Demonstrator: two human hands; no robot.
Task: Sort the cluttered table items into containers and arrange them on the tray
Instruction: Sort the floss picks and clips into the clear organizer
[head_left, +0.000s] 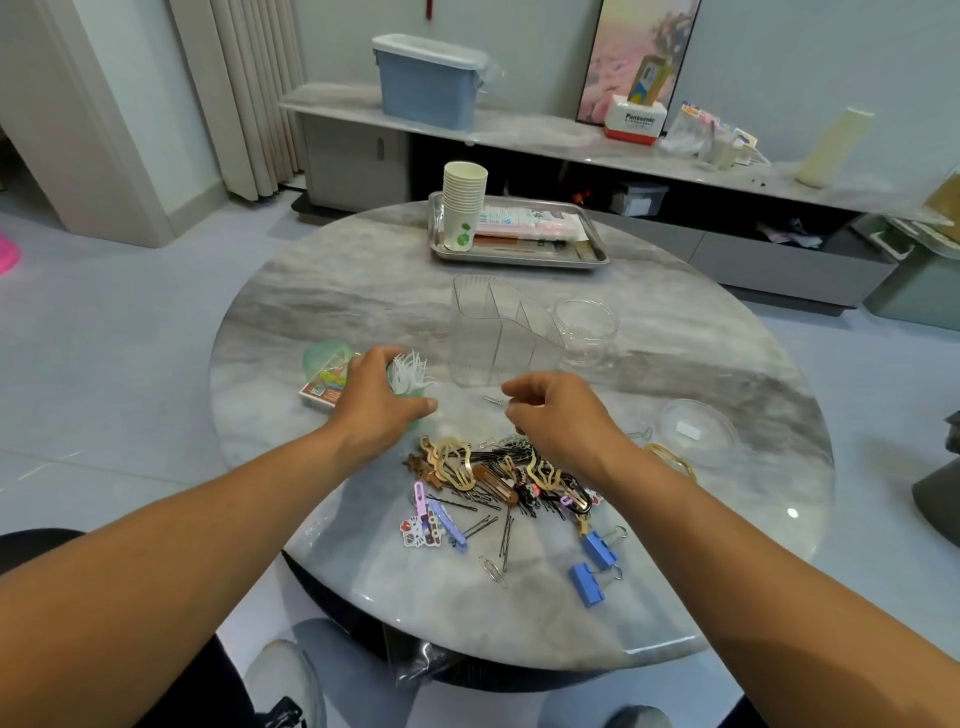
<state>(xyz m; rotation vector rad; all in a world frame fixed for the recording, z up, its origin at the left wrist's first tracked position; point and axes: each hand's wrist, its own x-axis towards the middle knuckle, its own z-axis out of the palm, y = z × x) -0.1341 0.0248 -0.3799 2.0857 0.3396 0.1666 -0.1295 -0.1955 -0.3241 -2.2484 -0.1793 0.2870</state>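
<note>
A heap of hair clips (498, 478), black bobby pins and paper clips lies on the near half of the round marble worktop (322, 291), with two blue binder clips (595, 561) just beside it toward the near edge. The right hand (558, 415) hovers over the far side of the heap, fingers curled inward with thumb and fingertips drawn together; whether they pinch a small item cannot be told. The left hand (376, 397) curls round a pale green container (410, 387) holding a tuft of white plastic picks (410, 371), left of the heap. Behind that hand lie a green lid (324, 356) and a small printed box (322, 389). Beyond the hands stands a clear divided organizer (498, 332), upright, with a clear round jar (587, 332) just beside it on the right. A clear domed lid (698, 431) rests near the right edge of the worktop, a gold clip (670, 460) next to it. At the far side sits a metal tray (519, 257) carrying a stack of paper cups (464, 205) and flat packets (524, 223).
</note>
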